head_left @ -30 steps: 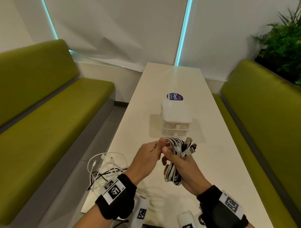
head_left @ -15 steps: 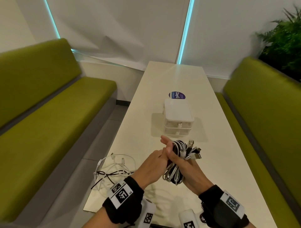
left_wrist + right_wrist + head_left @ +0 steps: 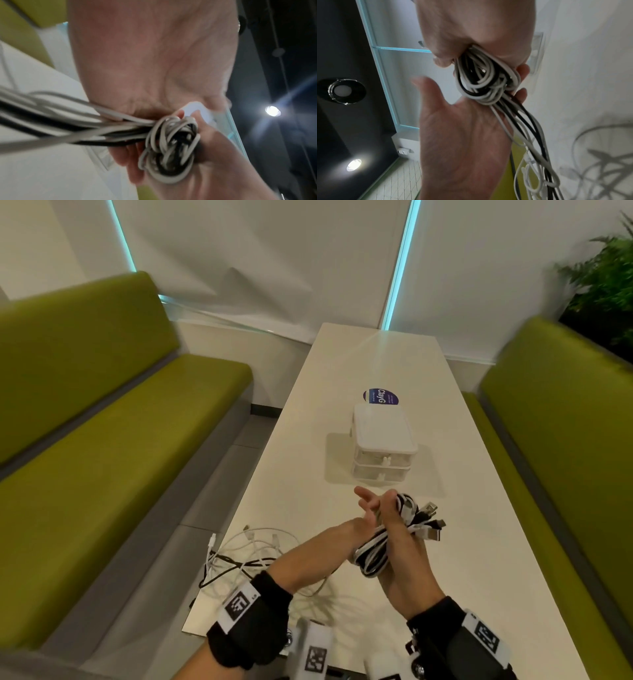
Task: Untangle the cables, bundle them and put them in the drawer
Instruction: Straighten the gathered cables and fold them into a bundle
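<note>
- Loose cables (image 3: 246, 556), white and black, lie tangled at the table's (image 3: 294, 474) left edge, nearer the viewer than the drawer box (image 3: 382, 445); some loops overhang that edge.
- Left hand (image 3: 364, 517) sits just beside the cable bundle (image 3: 387, 539), fingers straight and spread, palm against the strands.
- Cable bundle hangs in the air in front of the drawer box, well apart from it; its long axis slants from lower left to upper right, plug ends (image 3: 430, 523) pointing right and away.
- Right hand (image 3: 404, 556) has its fingers curled tight round the bundle's middle, hiding that part.
- Bare table lies on every side of the drawer box, whose two drawers are closed.
- Both wrist views are blurred.
</note>
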`<action>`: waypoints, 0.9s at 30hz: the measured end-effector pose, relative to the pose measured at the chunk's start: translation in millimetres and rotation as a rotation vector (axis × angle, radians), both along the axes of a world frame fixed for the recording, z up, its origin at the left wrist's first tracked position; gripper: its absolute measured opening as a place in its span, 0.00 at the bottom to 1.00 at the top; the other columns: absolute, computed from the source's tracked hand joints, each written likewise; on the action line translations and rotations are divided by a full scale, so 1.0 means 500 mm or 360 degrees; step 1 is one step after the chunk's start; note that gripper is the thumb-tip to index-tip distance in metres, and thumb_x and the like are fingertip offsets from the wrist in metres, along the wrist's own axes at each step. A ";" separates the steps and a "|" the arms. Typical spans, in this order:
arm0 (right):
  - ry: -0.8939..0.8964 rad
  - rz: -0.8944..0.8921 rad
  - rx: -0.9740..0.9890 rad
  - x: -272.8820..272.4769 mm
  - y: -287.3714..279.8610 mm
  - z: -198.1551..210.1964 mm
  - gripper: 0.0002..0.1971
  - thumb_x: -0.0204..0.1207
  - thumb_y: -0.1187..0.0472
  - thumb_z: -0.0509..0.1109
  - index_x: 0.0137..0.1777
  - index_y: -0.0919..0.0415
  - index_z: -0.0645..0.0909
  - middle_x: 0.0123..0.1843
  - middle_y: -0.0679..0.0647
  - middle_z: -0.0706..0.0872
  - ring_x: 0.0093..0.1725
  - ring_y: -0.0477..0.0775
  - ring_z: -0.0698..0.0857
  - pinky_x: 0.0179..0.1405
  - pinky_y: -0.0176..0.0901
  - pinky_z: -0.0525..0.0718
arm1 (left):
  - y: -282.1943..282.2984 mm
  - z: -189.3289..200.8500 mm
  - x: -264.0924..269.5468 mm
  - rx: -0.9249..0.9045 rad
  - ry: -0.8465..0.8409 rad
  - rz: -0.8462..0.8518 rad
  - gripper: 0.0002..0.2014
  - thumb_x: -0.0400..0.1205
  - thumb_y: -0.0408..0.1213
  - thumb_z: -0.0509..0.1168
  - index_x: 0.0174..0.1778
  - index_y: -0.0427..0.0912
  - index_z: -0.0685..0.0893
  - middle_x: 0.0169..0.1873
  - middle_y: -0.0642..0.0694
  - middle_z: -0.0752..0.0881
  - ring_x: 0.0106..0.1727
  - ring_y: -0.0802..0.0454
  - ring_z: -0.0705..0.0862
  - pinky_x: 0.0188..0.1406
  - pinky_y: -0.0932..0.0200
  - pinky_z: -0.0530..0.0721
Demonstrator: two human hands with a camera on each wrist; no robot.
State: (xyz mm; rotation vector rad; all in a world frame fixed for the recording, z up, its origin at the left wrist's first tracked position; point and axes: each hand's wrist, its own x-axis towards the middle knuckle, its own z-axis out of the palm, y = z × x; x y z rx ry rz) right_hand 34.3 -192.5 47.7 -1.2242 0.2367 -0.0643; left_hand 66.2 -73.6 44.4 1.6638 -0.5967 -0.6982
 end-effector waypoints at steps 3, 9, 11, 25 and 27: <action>0.0118 0.0068 -0.0065 0.002 -0.002 0.009 0.29 0.68 0.31 0.66 0.55 0.54 0.88 0.59 0.48 0.90 0.57 0.44 0.89 0.55 0.55 0.88 | 0.006 -0.015 0.012 0.0256 -0.0251 0.0014 0.34 0.65 0.59 0.78 0.65 0.50 0.79 0.56 0.55 0.89 0.57 0.60 0.86 0.62 0.49 0.84; 0.0204 0.0328 -0.0231 -0.008 -0.012 0.021 0.23 0.70 0.36 0.66 0.55 0.49 0.90 0.54 0.53 0.92 0.58 0.52 0.90 0.51 0.61 0.89 | 0.003 -0.032 0.026 0.0357 -0.0303 0.0114 0.16 0.68 0.45 0.79 0.48 0.44 0.87 0.39 0.48 0.90 0.39 0.54 0.88 0.49 0.48 0.88; 0.0170 0.0331 -0.0229 -0.009 -0.013 0.017 0.20 0.72 0.39 0.68 0.52 0.51 0.92 0.56 0.52 0.92 0.62 0.50 0.88 0.58 0.56 0.87 | -0.004 -0.030 0.018 0.0355 -0.0389 0.0182 0.13 0.67 0.40 0.76 0.46 0.45 0.87 0.39 0.48 0.90 0.40 0.54 0.87 0.50 0.46 0.87; 0.0306 0.0167 0.0091 0.000 0.014 0.010 0.09 0.74 0.70 0.70 0.33 0.67 0.86 0.52 0.62 0.92 0.59 0.57 0.89 0.55 0.48 0.85 | -0.037 -0.099 -0.006 0.0228 -0.1149 0.0568 0.14 0.70 0.48 0.65 0.41 0.43 0.88 0.33 0.50 0.89 0.35 0.53 0.87 0.35 0.58 0.82; 0.0287 0.0168 0.0083 0.000 0.010 0.009 0.08 0.74 0.68 0.71 0.34 0.66 0.87 0.52 0.63 0.92 0.59 0.57 0.90 0.59 0.50 0.85 | -0.040 -0.097 -0.006 0.0195 -0.1125 0.0582 0.13 0.70 0.47 0.65 0.43 0.43 0.88 0.34 0.51 0.90 0.36 0.53 0.87 0.36 0.57 0.83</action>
